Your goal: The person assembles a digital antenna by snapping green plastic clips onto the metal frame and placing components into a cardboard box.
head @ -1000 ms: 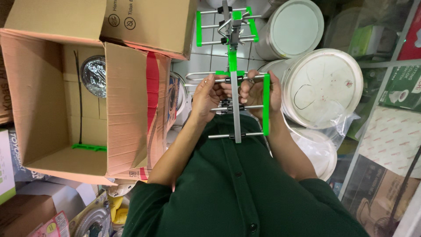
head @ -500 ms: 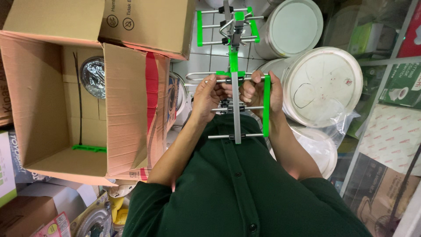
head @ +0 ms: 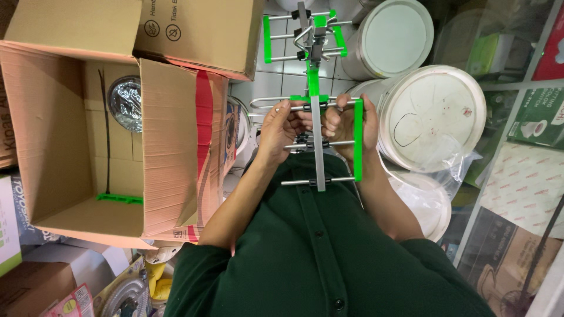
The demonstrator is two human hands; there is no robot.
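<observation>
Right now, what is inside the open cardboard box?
Inside the cardboard box: a shiny foil-wrapped round thing, a thin dark rod, a green plastic strip. Its flaps hide the rest.

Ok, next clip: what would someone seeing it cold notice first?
First, the metal antenna with bright green plastic parts, held at the centre of the view by both hands: the left hand and the right hand each grip its crossbars on either side of the long middle bar. To the left stands a big open cardboard box, and to the right a large white bucket lid.
</observation>
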